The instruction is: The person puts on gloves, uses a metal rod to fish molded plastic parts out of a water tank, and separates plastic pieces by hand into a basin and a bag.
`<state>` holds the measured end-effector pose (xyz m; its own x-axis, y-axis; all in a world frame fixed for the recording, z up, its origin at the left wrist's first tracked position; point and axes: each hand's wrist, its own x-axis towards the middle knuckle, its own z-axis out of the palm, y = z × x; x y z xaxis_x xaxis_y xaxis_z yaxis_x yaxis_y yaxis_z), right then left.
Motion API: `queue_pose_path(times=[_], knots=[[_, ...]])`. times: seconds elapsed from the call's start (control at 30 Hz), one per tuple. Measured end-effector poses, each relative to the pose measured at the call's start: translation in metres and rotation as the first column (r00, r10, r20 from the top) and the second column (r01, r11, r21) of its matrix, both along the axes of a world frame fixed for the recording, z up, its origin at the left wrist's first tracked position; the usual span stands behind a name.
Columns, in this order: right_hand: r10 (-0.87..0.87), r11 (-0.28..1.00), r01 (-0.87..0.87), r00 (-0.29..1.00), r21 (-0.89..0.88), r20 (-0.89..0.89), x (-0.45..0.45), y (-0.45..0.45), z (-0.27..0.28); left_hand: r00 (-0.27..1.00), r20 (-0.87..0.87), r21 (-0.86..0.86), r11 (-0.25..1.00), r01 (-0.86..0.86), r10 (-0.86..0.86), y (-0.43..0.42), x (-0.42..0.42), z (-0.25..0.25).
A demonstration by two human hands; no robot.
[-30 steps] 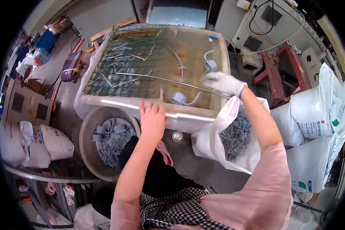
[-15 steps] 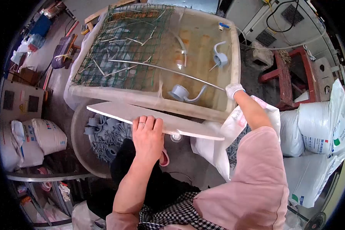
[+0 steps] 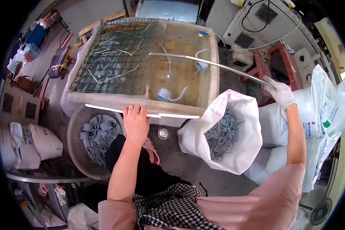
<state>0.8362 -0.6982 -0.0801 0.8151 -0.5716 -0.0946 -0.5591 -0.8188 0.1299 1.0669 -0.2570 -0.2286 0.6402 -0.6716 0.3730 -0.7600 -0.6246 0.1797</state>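
My left hand (image 3: 135, 124), bare with a ring, has its fingers curled over a thin white board (image 3: 180, 115) at the front edge of the water tub (image 3: 113, 98). The board shows almost edge-on. My right hand (image 3: 280, 92), in a white glove, is closed round the end of a long thin metal rod (image 3: 230, 69). The rod reaches left over the tub, its far end above the water near the green net (image 3: 120, 57). Two grey plastic fittings, a nearer one (image 3: 163, 94) and a farther one (image 3: 201, 66), sit in the right half of the tub. More grey pieces show beneath the net.
An open white sack (image 3: 247, 147) of grey plastic sticks stands right of the tub. At the left is a round basin (image 3: 76, 143) holding grey parts. Filled bags (image 3: 283, 128) are stacked at the right, before a red metal frame (image 3: 281, 57). A small round metal lid (image 3: 163, 133) is on the floor.
My right hand has swung right, drawing the rod partly off the tub. The board has tilted from showing its face to nearly edge-on. The view has shifted, exposing the sack's opening.
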Motion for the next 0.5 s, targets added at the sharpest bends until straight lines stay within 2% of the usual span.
queue_pose_path(times=[0.03,0.17,0.2,0.23,0.33,0.5], knots=[[-0.036,0.999,0.036,0.999,-0.006,0.040,-0.018,-0.004,0.008,1.000,0.002,-0.003,1.000,0.001,-0.001,0.001,-0.001,0.000],[0.005,1.000,0.000,0.977,-0.022,0.214,-0.071,-0.023,0.032,1.000,0.001,-0.009,1.000,0.001,-0.001,0.006,-0.004,-0.002],[-0.033,0.992,0.050,0.989,-0.116,0.145,-0.077,-0.016,0.042,1.000,0.002,-0.010,1.000,0.003,-0.003,0.008,-0.004,-0.002],[-0.034,0.991,0.053,0.988,-0.120,0.150,-0.078,-0.010,0.052,1.000,0.008,-0.014,1.000,0.006,-0.005,0.009,-0.005,-0.002],[-0.071,0.963,0.054,0.996,-0.263,-0.054,-0.075,0.008,0.070,0.999,0.036,-0.026,1.000,0.014,-0.013,0.012,-0.006,-0.002],[-0.090,0.942,0.063,0.994,-0.330,-0.068,-0.063,0.032,0.102,0.999,0.013,-0.047,0.998,0.037,-0.036,0.017,-0.005,-0.003]])
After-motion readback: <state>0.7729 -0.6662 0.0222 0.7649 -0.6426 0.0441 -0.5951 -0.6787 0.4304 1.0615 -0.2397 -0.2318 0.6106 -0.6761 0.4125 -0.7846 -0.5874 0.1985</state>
